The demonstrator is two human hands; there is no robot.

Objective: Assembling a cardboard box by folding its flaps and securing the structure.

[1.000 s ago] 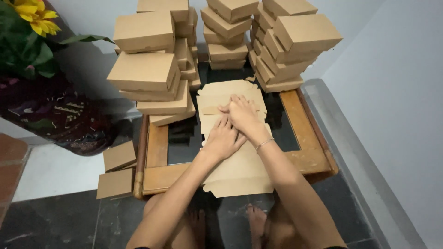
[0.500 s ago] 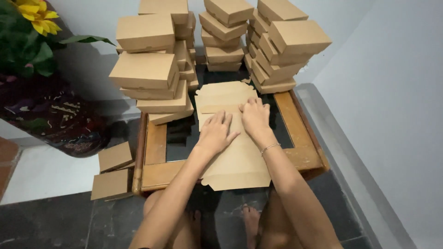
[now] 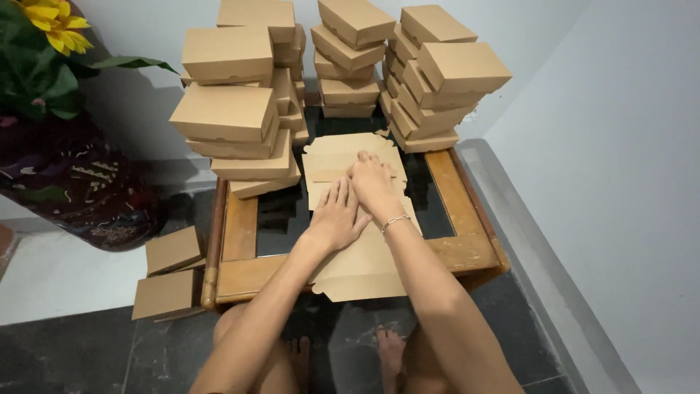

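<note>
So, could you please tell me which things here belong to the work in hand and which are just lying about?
In use:
- left hand and right hand, pressed on the flat blanks
- table under them
- stacked boxes, folded from the same card

Lying about:
- two boxes on the floor
- vase with sunflower

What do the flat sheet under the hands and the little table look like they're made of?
Flat sheet: apparently brown matte cardboard, thin with die-cut edges, like the stacked boxes. Table: seemingly glossy varnished wood frame around a dark reflective panel, likely glass.
</note>
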